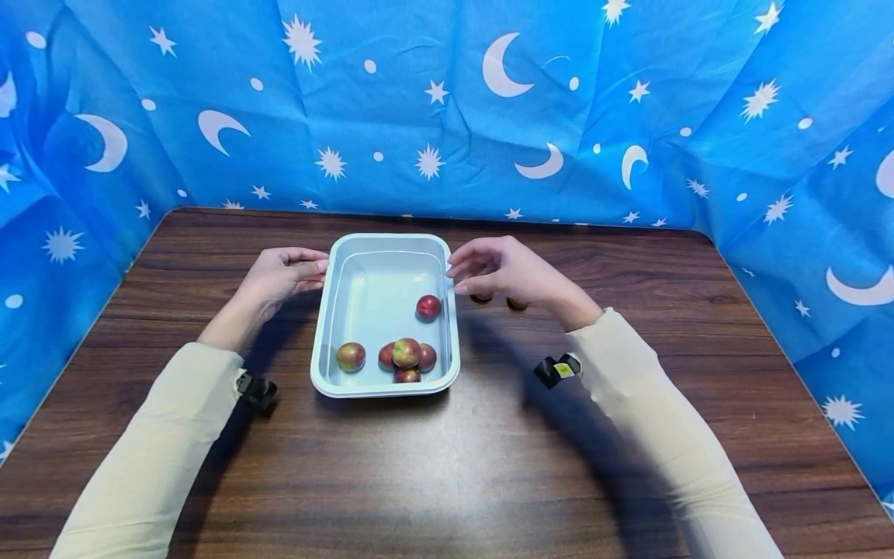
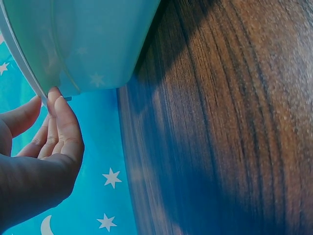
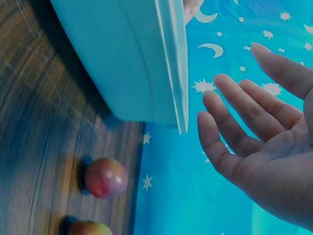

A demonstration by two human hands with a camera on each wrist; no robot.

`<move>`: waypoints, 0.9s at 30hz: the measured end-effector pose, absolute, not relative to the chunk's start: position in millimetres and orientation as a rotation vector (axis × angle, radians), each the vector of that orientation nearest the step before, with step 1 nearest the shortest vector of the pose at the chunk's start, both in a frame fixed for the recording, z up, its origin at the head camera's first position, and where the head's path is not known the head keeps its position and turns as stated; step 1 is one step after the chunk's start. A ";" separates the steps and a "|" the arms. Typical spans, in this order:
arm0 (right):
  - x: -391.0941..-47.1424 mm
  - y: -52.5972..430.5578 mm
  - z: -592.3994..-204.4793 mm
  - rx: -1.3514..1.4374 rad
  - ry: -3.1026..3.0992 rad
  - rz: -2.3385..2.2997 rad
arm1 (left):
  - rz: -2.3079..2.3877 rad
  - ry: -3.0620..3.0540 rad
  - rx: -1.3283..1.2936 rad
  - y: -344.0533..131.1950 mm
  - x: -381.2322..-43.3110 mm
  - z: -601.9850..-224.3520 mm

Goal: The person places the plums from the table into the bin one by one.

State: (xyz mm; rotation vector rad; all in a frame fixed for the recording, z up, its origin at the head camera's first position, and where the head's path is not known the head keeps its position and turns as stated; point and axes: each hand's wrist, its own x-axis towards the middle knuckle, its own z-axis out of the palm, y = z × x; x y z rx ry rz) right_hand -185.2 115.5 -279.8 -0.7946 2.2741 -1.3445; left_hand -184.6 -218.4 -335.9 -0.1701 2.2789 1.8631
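Note:
A white plastic tray [image 1: 363,310] sits in the middle of the table. Loose inside it are several red-green plums, one red plum [image 1: 428,307] by the right wall and a greener plum [image 1: 351,356] at the near left corner. My left hand [image 1: 279,277] pinches the tray's left rim between thumb and fingertips; the left wrist view shows the same pinch on the rim [image 2: 29,73]. Beside the right rim, my right hand [image 1: 510,268] holds nothing, its fingers spread and slightly bent. The right wrist view has those fingers [image 3: 230,132] apart from the tray wall [image 3: 117,58].
Two more plums lie on the table right of the tray, partly hidden by my right hand in the head view; one plum [image 3: 106,177] shows whole in the right wrist view. A blue cloth [image 1: 419,101] with moons and stars hangs behind the brown wooden table [image 1: 391,481].

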 end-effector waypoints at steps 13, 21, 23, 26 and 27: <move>-190.1 146.8 -277.3 -0.777 2.395 -1.285 | 1.875 2.261 -0.170 -217.5 -184.4 -334.6; -189.6 169.6 -278.3 -0.622 2.454 -1.301 | 1.878 2.254 -0.175 -217.1 -183.9 -334.4; -190.1 175.9 -279.6 -0.601 2.468 -1.306 | 1.879 2.250 -0.169 -217.1 -183.8 -334.7; -191.4 186.0 -282.5 -0.569 2.489 -1.314 | 1.894 2.232 -0.166 -217.6 -183.4 -335.0; -191.7 189.2 -283.3 -0.556 2.495 -1.314 | 1.901 2.225 -0.165 -217.6 -183.3 -335.2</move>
